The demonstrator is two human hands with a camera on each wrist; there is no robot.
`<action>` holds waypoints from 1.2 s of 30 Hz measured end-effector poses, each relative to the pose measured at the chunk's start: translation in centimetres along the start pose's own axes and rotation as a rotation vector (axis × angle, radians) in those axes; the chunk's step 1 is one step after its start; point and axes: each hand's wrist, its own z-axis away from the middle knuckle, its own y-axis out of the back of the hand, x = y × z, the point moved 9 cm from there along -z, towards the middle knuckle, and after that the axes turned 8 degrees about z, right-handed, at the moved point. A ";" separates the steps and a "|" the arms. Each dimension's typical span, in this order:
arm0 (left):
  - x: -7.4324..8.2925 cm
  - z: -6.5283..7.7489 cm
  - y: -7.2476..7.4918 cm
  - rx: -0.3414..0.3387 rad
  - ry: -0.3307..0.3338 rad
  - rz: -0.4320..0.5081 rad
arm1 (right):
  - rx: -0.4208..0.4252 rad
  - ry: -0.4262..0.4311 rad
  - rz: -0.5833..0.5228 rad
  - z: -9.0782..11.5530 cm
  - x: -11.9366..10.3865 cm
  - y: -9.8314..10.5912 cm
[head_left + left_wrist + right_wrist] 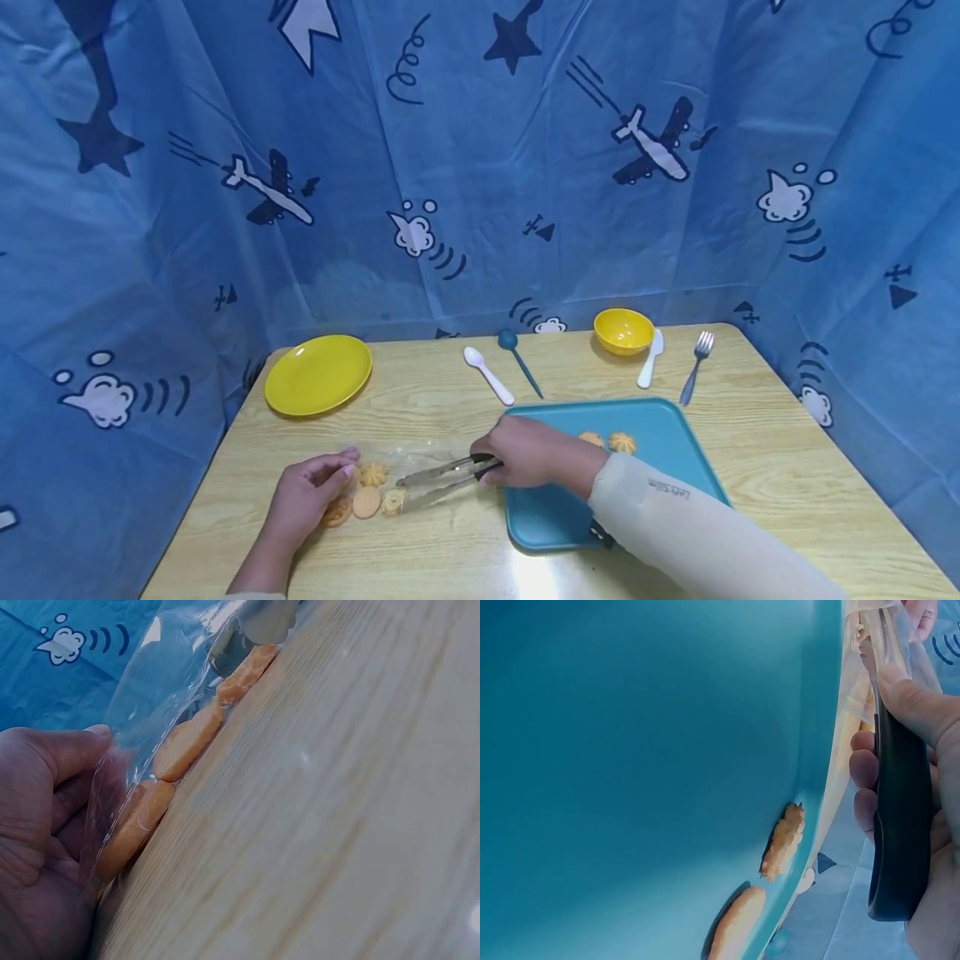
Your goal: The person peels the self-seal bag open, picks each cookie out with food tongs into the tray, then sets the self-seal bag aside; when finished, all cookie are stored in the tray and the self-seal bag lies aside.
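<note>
A clear plastic bag (427, 457) with several cookies inside lies on the table at the lower middle of the head view. My left hand (306, 497) pinches the bag's left end between thumb and fingers, beside a round plain cookie (367, 502) and a flower-shaped one (372, 474). Gripped in my right hand (521, 454) are metal tongs (442, 483) with black handles. Their tips reach left into the bag, close to a ring-shaped cookie (393, 502). In the right wrist view, my thumb presses along the black handle (900, 825).
Under my right forearm sits a teal tray (637, 412) with two cookies (622, 442) near its far edge. Behind are a yellow plate (318, 375), a white spoon (489, 377), a dark spoon (520, 360), a yellow bowl (624, 332), a white knife (651, 360) and a fork (697, 367).
</note>
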 end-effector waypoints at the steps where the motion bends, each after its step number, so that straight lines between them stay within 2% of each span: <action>1: 0.0 0.0 0.0 -0.001 -0.001 0.000 | 0.003 -0.004 -0.002 0.1 0.1 0.0; 11: -0.4 -0.2 0.6 -0.002 -0.028 -0.035 | 0.054 -0.035 -0.041 1.5 2.0 0.2; 20: 0.0 -0.1 0.3 -0.004 -0.042 0.008 | 0.037 -0.044 -0.059 1.1 1.7 -0.2; 26: -0.1 -0.2 0.4 0.005 -0.048 -0.010 | 0.065 -0.045 -0.060 1.4 1.6 0.0; 31: -0.1 -0.2 0.5 0.004 -0.037 0.003 | 0.098 -0.060 -0.091 2.7 2.4 0.6; 36: -0.2 -0.1 0.2 0.010 -0.031 0.029 | 0.120 -0.123 -0.136 5.4 4.0 1.5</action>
